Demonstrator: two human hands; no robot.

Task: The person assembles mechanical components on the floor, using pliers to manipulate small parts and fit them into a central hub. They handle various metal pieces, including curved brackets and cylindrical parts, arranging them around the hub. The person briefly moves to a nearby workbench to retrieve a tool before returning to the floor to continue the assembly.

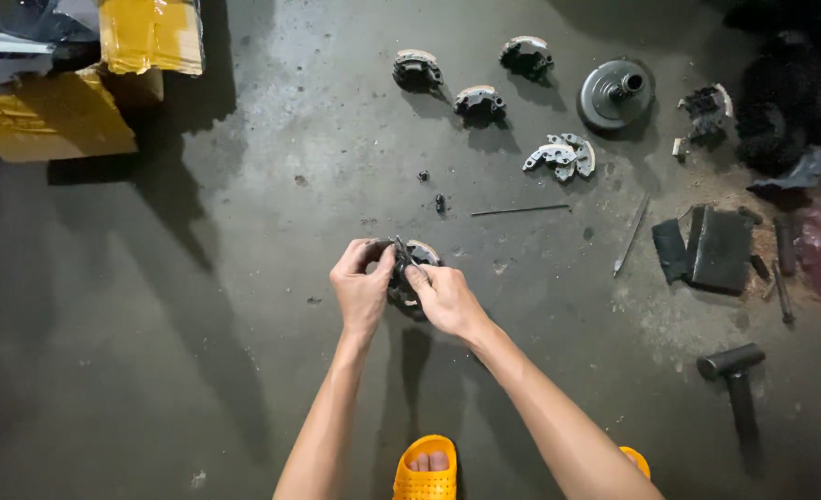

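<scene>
While both arms reach forward over the stained concrete floor (198, 306), the left hand (362, 289) and the right hand (447, 301) close together on one dark, round clutch shoe assembly (410, 278), held just above the floor at the centre of the view. Left hand: fingers curled over the part's left edge, thumb on top. Right hand: wrapped on the right side, pinching a thin dark rod-like tool (407, 256) against the part's upper face; what kind of tool it is cannot be made out. A pale lining arc shows at the part's upper right rim.

Farther out on the floor, well apart from the hands:
- three separate clutch shoes (478, 100) with light linings, in a loose group;
- a bare metal shoe piece (561, 156), to their right;
- a grey drum with a central hub (615, 93), upright;
- another dark shoe piece (707, 106) beside the drum;
- a long thin rod (520, 210) lying almost level, with two small dark bits (439, 202) to its left;
- a slender punch (632, 235), tilted;
- dark flat blocks (718, 248), side by side;
- a hammer (736, 384), near the right edge.

Yellow-taped boxes (105, 79) sit at the upper left. Orange sandals (425, 470) show at the bottom edge, between and under the forearms.
</scene>
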